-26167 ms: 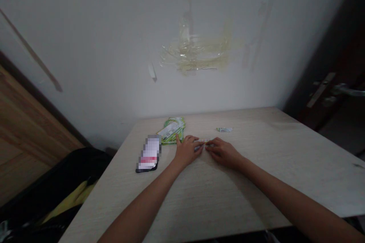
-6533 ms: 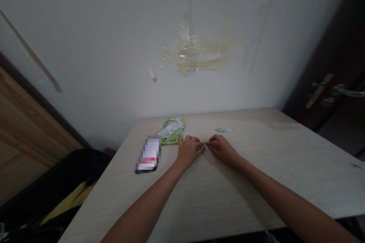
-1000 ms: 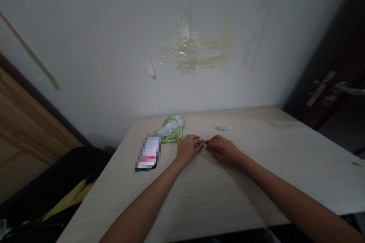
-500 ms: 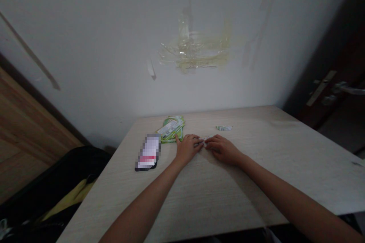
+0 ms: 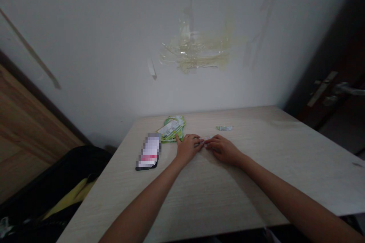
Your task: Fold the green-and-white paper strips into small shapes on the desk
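Note:
Both hands rest close together on the pale wooden table [image 5: 216,193]. Between their fingertips lies a small whitish printed strip [image 5: 205,138], mostly covered by the fingers. My left hand [image 5: 188,147] presses its bent fingers on the strip's left end, its thumb pointing towards a green-and-white printed wrapper [image 5: 174,128]. My right hand [image 5: 225,149] has its fingers curled together over the strip's right end. Beyond the right hand lies a small torn green-and-white piece [image 5: 224,128], touched by neither hand.
Left of the wrapper lies a phone [image 5: 148,152] with a blurred screen. Behind the table rises a grey wall [image 5: 119,45] with yellowed tape [image 5: 199,55]. A dark bag with yellow cloth [image 5: 70,197] is at the left, a door handle [image 5: 348,89] at the right.
Both hands stay almost in place, with the fingers shifting only slightly on the strip. The view has moved very little.

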The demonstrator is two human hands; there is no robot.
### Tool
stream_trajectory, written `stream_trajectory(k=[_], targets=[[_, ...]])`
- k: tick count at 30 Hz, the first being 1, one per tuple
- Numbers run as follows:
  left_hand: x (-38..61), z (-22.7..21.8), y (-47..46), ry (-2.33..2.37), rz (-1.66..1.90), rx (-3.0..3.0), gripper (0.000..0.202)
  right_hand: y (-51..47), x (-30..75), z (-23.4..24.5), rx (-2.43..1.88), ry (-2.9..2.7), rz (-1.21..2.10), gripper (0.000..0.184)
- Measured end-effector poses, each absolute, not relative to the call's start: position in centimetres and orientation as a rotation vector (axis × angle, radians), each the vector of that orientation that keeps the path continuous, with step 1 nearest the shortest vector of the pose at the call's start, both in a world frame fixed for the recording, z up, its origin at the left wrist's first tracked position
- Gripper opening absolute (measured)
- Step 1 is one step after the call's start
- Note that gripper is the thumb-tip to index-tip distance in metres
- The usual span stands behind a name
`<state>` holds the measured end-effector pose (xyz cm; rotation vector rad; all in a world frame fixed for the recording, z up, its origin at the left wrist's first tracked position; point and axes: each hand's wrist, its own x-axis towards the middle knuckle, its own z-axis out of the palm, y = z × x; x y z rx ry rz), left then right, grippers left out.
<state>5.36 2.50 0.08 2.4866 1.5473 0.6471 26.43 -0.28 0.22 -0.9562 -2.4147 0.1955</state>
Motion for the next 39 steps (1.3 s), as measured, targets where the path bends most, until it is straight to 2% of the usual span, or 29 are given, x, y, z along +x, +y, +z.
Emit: stream_trajectory(k=[4,15,20,28,39], targets=[[5.26,0.24,2.43,1.531,0.643,2.489,0.023,-0.23,26.38,0.21,-0.969,-2.417,0.191,0.031],[5.31,0.84,2.45,1.543,0.597,2.488,0.023,-0.54,26.20,0.78,-0.999,-2.448,0.195,0.036],[5.35,0.64,2.59,1.534,0.640,2.496,0.021,-0.69,26.26,0.89,-1.048,-2.428,0.224,0.048],[5.64,0.85,2.28,1.585,0.616,2.487,0.022,-0.64,26.24,0.72,-1.004,-2.441,0.187,0.036],[5.40,0.10,2.54,1.564,0.672,2.470,0.022,-0.64,26.13,0.57,-1.024,-2.427,0.202,0.038]])
